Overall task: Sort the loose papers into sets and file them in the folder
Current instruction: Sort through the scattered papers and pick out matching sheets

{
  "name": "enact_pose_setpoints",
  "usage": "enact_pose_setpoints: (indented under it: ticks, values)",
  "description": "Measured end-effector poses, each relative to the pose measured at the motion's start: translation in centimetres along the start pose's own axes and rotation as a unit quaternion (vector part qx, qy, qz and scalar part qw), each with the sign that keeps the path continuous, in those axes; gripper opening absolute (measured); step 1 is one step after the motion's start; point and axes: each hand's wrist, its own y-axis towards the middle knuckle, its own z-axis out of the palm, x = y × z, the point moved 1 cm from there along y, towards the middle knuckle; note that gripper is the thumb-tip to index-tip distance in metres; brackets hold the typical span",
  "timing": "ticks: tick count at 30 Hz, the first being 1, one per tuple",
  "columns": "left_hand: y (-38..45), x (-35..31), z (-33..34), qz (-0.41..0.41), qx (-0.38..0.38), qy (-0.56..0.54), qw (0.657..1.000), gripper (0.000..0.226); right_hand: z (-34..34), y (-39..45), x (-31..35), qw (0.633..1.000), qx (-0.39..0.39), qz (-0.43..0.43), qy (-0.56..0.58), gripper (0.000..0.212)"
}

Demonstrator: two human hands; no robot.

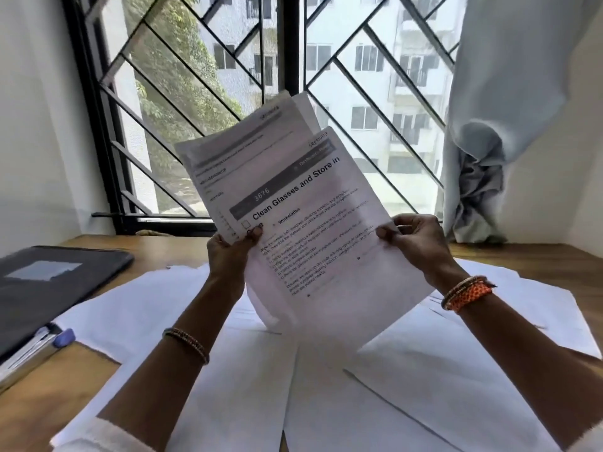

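Left hand (230, 252) pinches the near-left edge of a fanned bundle of papers (277, 203), thumb on top; right hand (414, 239) nips the front sheet's right edge between thumb and fingers. All held up before the window. Thin, floppy stuff, light and likely to slide apart, so an edge grip with thumbs across the stack looks wisest. Front sheet reads "Clean Glasses and Store in", "3676", "Workstation". More loose sheets (456, 386) cover the desk; the dark folder (55, 285) lies far left.

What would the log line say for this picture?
left hand: holds printed sheets | right hand: pinches front sheet | folder: closed, left | table: loose papers
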Motion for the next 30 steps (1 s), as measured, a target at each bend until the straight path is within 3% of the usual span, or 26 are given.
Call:
enact_pose_setpoints:
  ticks: [18,20,23,26,30]
  values:
    - [-0.1,0.3,0.0,-0.021,0.002,0.002,1.000,0.020,-0.7,-0.7,-0.9,0.998,0.057,0.026,0.017,0.008]
    - [0.0,0.1,-0.1,-0.013,0.000,-0.001,1.000,0.014,-2.0,0.1,-1.0,1.000,0.015,0.018,0.003,0.009]
    - [0.5,-0.5,-0.8,-0.001,-0.038,0.002,0.999,0.010,-6.3,1.5,-1.4,0.994,-0.109,0.009,-0.007,0.009]
    - [1.1,-1.0,-1.7,-0.016,-0.047,0.018,0.999,0.008,-10.6,1.7,-3.5,0.975,-0.220,0.035,0.009,0.023]
    - [1.1,-0.8,-1.9,-0.039,-0.037,0.032,0.998,0.006,-12.2,1.4,-6.9,0.964,-0.255,0.070,-0.027,0.017]
